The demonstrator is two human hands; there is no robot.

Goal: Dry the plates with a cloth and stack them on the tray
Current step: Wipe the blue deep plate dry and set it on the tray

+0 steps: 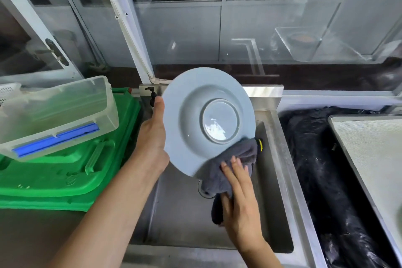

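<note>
A pale blue deep plate (195, 102) is held tilted over the steel sink (280, 159), its underside facing me, with a wet shine on its foot ring. My left hand (153, 135) grips the plate's left rim, thumb up along the edge. My right hand (239, 198) holds a dark grey cloth (235, 159) against the plate's lower right rim, fingers lying straight over the cloth while part of the cloth hangs below the palm. A flat metal tray (374, 154) lies at the right, partly cut off by the frame edge.
Green plastic crates (65, 172) are stacked left of the sink, with a clear plastic box (58, 113) with a blue clip tilted on top. Black plastic sheeting (315, 169) lies between the sink and the tray. Glass partitions stand behind the sink.
</note>
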